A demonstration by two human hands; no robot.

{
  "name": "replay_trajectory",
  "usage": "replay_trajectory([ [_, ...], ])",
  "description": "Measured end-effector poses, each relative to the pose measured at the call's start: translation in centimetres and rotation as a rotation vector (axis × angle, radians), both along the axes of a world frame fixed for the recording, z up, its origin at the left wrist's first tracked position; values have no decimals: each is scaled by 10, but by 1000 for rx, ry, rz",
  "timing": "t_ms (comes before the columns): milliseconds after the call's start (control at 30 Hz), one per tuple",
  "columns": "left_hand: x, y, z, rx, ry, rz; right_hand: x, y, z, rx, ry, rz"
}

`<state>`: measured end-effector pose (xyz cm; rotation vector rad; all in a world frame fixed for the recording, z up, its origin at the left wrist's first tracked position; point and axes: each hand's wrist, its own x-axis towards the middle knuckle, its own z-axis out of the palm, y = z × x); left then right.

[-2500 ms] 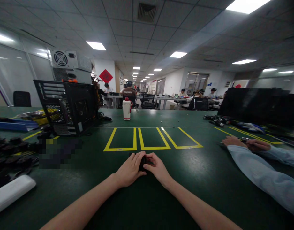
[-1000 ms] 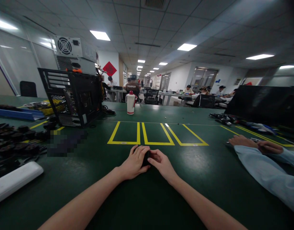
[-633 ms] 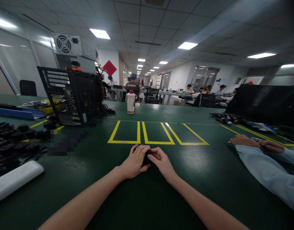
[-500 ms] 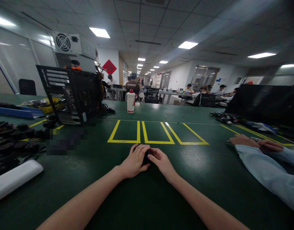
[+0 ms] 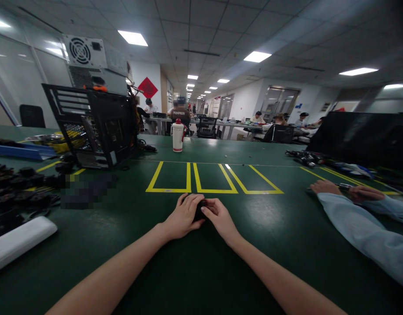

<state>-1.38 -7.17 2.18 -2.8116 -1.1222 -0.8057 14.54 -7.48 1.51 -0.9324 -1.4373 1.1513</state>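
Note:
Between my two hands is a small black object (image 5: 200,212), mostly covered by fingers, so its kind cannot be made out. My left hand (image 5: 184,215) curls round its left side, with the thumb along the near edge. From the right, the fingers and thumb of my right hand (image 5: 220,217) press on the same object. Both hands are low over the green tabletop (image 5: 201,271), just on the near side of the yellow tape outlines (image 5: 215,191).
On the left stand an open computer case (image 5: 106,131), a pile of black parts (image 5: 14,192) and a white block (image 5: 24,243). A white bottle (image 5: 178,139) stands beyond the tape. At right are a co-worker's sleeved arms (image 5: 348,218), cables (image 5: 304,158) and a dark monitor (image 5: 352,138).
The view has shifted slightly, so everything sits a little higher and to the left. My right fingers have moved slightly on the black object, which both hands still hold.

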Motion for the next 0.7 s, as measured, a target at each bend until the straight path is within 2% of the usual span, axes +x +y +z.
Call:
replay_trajectory([
  [200,0,-1,1,-14,1,-1,4,-7,2,19,-43,76],
  [567,1,0,1,-11,-10,7,2,1,-1,34,-58,1],
  [700,3,0,-2,1,-8,28,3,-1,1,-2,-68,61],
])
